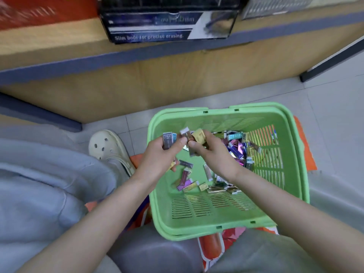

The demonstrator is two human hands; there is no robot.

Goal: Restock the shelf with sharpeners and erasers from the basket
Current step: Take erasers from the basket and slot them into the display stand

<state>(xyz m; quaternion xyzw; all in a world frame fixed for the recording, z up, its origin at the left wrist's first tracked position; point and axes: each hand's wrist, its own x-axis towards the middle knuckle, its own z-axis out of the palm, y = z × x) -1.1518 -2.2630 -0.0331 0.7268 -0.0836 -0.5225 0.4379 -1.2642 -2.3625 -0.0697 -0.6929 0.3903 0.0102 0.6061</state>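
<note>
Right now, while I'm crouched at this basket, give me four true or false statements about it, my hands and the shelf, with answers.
1. The basket is green. True.
2. Both hands are empty. False: the left hand and the right hand each grip small packets.
3. The box on the shelf reads "Slim body for precise erasing." True.
4. The basket holds nothing. False: many loose packets lie inside it.

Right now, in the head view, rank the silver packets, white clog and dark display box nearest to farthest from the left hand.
1. silver packets: held in the left hand.
2. white clog: floor, to its left.
3. dark display box: on the shelf.
</note>
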